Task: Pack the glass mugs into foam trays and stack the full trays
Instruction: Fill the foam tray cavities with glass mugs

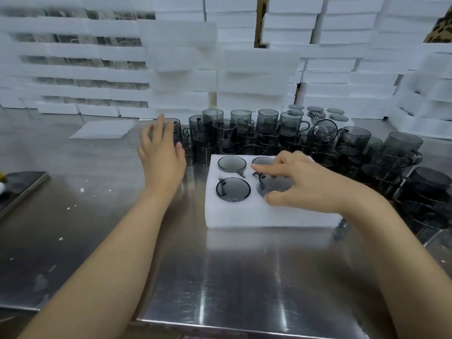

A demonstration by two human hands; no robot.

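Surface: steel table (220, 277), foam stacks (244, 69) behind.
Right hand (305, 184): gripping near-right mug (274, 185), seated in foam tray (244, 216).
Left hand (161, 152): fingers spread, empty, at loose mugs (220, 133).

Stainless steel table (244, 277), reflective top. On it:
- one foam tray (244, 216), near centre
- smoked glass mugs (269, 128), stacked in a cluster behind and right of the tray
- foam stacks (330, 77) along the rear
- flat foam sheet (102, 129), rear left
- dark slab (22, 184), left edge
- scattered foam crumbs (82, 190)
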